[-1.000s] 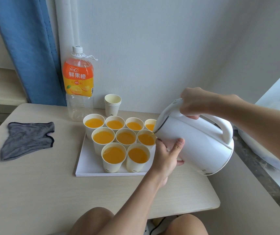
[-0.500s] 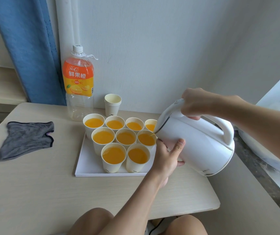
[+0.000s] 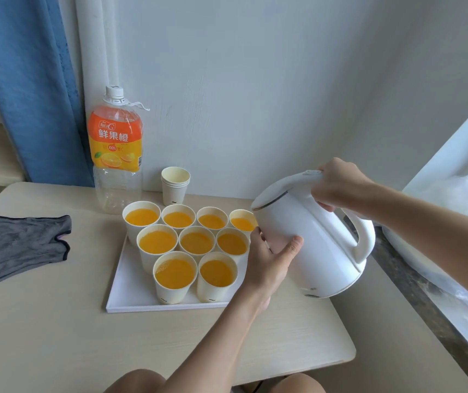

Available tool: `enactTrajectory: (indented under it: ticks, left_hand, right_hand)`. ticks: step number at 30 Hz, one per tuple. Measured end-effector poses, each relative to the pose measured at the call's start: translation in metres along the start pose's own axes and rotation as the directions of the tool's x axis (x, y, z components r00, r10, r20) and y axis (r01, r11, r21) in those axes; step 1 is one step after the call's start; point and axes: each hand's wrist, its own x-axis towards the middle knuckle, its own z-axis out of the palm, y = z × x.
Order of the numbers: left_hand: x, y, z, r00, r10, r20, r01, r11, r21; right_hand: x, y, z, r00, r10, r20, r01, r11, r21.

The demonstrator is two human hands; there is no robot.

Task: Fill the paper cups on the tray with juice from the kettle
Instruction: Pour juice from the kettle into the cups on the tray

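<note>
The right hand (image 3: 340,184) is wrapped round the top of the handle of the white kettle (image 3: 315,242), fingers curled under the grip. The left hand (image 3: 268,260) is spread against the lower front of the kettle's body, thumb and fingers lying on the white wall rather than closing round anything. The kettle hangs above the right part of the table (image 3: 42,336), tilted with its spout end toward the cups, just beside the tray's right edge and close to the far-right cup. Nine paper cups (image 3: 197,242) stand on the white tray (image 3: 129,296) in rows of four, three and two, packed rim to rim, each holding orange juice (image 3: 174,272) near the brim. Behind the tray, a short stack of empty cups (image 3: 175,185) stands by the wall, and left of it a large clear bottle (image 3: 115,150) with an orange label and white cap. A crumpled grey cloth (image 3: 23,245) lies on the table's left side. A blue curtain (image 3: 25,80) hangs at the far left, and a clear plastic bag (image 3: 459,194) sits on the ledge at the right.
</note>
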Motion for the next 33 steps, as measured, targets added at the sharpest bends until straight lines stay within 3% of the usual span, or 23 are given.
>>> enactTrajectory:
  ticks: [33]
  left_hand:
    - [0.041,-0.019,0.018,0.996,-0.068,-0.054,0.062,0.993,-0.103]
  right_hand:
    - [0.054,-0.03,0.009,0.993,-0.079,0.088,0.095,0.977,-0.193]
